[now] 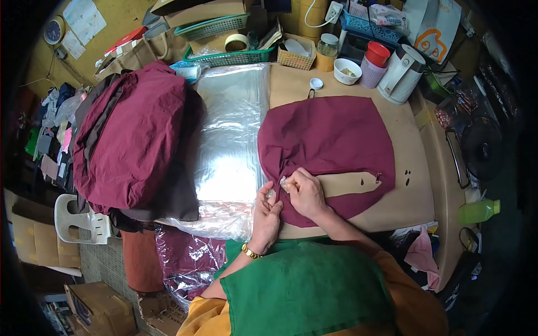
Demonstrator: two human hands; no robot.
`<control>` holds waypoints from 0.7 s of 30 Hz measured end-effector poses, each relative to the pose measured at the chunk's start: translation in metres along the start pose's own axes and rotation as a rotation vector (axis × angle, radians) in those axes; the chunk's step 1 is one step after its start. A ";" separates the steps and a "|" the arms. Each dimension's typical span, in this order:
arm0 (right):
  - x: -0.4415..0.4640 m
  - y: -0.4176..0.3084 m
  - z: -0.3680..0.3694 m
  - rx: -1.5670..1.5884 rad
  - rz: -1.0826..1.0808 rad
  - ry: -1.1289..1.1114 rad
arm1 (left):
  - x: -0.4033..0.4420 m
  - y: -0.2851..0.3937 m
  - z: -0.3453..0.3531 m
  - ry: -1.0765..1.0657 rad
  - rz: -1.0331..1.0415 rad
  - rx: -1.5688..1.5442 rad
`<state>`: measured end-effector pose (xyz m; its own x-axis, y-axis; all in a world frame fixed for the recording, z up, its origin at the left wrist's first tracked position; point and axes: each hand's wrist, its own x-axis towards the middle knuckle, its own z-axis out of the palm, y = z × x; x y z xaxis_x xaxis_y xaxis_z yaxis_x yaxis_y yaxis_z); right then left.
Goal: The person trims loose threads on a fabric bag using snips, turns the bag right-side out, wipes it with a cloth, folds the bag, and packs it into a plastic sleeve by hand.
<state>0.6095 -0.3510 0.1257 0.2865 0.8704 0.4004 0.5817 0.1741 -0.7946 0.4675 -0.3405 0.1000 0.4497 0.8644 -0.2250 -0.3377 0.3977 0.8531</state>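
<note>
A maroon fabric piece (pixel 330 131) lies spread in front of me, gathered and wrinkled at its left side. Tan board shows through a long opening in its lower half. At the gathered left edge, my left hand (pixel 265 217) is closed on the fabric, a gold watch on its wrist. My right hand (pixel 305 193) is closed in a pinch just beside it. A small whitish thing (pixel 283 182) shows at the right fingertips, too small to name. A small dark metal part (pixel 378 177) sits at the opening's right end.
Stacked maroon and dark garments (pixel 131 134) lie left of clear plastic sheets (pixel 232 129). Along the back stand green baskets (pixel 230 56), a jar (pixel 327 46), a white bowl (pixel 347 71) and a white kettle (pixel 400 75). A green bottle (pixel 479 211) is at right.
</note>
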 end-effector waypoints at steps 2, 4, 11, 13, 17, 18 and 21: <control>-0.009 -0.012 -0.002 0.035 0.021 -0.015 | 0.001 -0.003 -0.003 0.000 0.007 -0.014; -0.015 -0.019 0.000 0.041 -0.128 -0.083 | 0.002 0.001 -0.005 -0.012 -0.053 -0.034; -0.011 -0.010 0.007 0.010 -0.072 -0.069 | 0.001 0.006 -0.001 0.010 -0.083 -0.168; -0.019 -0.012 -0.001 0.018 -0.043 -0.131 | 0.000 0.005 0.000 0.012 -0.064 -0.145; 0.000 0.001 0.000 -0.031 -0.029 -0.031 | -0.001 0.005 0.001 0.032 -0.051 -0.096; 0.005 0.004 0.001 0.014 -0.010 0.019 | -0.001 0.006 0.003 0.033 -0.048 -0.096; -0.010 -0.007 -0.002 0.009 0.021 -0.028 | -0.002 0.008 0.004 0.044 -0.065 -0.135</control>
<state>0.6047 -0.3619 0.1280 0.2770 0.8865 0.3706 0.5687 0.1597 -0.8069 0.4676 -0.3404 0.1090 0.4381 0.8471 -0.3006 -0.4188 0.4883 0.7657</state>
